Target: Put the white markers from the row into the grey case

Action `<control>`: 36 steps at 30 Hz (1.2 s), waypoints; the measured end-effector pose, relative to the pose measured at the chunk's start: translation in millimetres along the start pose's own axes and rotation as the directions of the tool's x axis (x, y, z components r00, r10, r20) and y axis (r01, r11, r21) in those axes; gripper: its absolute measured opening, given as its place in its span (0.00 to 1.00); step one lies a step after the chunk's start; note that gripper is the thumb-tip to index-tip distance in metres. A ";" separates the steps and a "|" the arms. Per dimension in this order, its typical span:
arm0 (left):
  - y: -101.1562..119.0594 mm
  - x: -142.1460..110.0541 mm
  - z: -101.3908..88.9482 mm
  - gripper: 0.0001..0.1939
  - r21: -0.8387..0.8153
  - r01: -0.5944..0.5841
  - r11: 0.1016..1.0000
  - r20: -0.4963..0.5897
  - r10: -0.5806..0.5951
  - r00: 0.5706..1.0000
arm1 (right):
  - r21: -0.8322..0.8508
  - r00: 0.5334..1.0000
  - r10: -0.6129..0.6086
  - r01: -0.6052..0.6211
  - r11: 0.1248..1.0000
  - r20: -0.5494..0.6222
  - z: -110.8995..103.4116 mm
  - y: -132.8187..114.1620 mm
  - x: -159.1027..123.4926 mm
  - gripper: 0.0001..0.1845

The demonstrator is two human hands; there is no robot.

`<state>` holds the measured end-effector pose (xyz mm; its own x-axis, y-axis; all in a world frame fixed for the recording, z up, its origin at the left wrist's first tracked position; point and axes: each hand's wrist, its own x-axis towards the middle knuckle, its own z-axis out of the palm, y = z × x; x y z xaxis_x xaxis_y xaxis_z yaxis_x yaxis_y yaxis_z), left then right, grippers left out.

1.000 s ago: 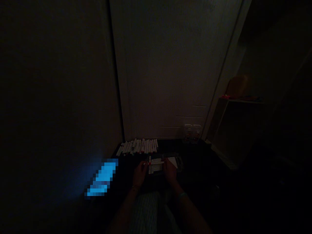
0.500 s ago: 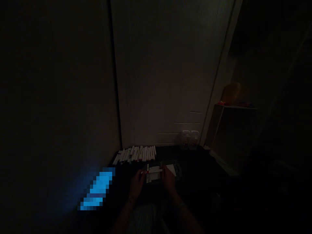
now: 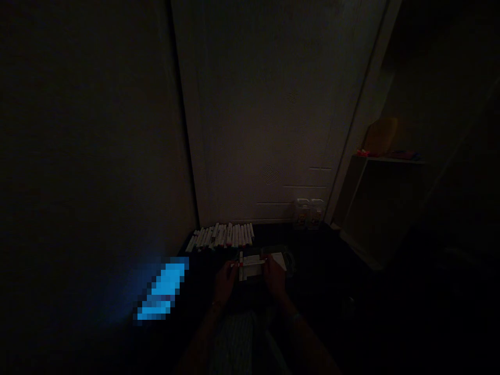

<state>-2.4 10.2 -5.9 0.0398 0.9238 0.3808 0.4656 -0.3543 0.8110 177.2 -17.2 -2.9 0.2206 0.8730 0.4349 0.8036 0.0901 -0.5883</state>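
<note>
The room is very dark. My left hand (image 3: 225, 281) and my right hand (image 3: 274, 276) are low in the middle, each pinching one end of a white marker (image 3: 252, 262) held crosswise. Under it lies a dark open case (image 3: 287, 259) with several white markers standing side by side inside. Beyond the case, a row of several white markers (image 3: 222, 235) lies on the dark floor against a pale door. Both hands look closed around the marker's ends, though the fingers are dim.
A glowing blue screen (image 3: 162, 289) lies on the floor to the left. Two small clear containers (image 3: 308, 213) stand at the foot of the door (image 3: 269, 114). A low white shelf unit (image 3: 375, 203) with a yellow object on top is at the right.
The view has shifted slightly up and down. My hands stay over the case with the marker between them; nothing else has visibly moved.
</note>
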 end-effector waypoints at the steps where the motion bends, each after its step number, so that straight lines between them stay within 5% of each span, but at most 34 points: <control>1: -0.8 0.5 0.5 0.18 0.004 0.005 1.000 0.001 -0.005 1.000 | 0.001 1.000 0.000 0.000 1.000 0.003 0.2 0.5 0.1 0.15; 36: -1.5 3.8 2.4 0.19 0.029 0.021 0.999 0.013 -0.022 1.000 | -0.024 0.999 -0.033 0.034 0.999 0.036 -4.8 0.1 1.1 0.14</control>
<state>-0.8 14.7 -6.7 0.0416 0.9331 0.3572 0.4916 -0.3304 0.8057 180.2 -18.6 0.8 0.1736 0.8861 0.4297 0.8237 0.1085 -0.5566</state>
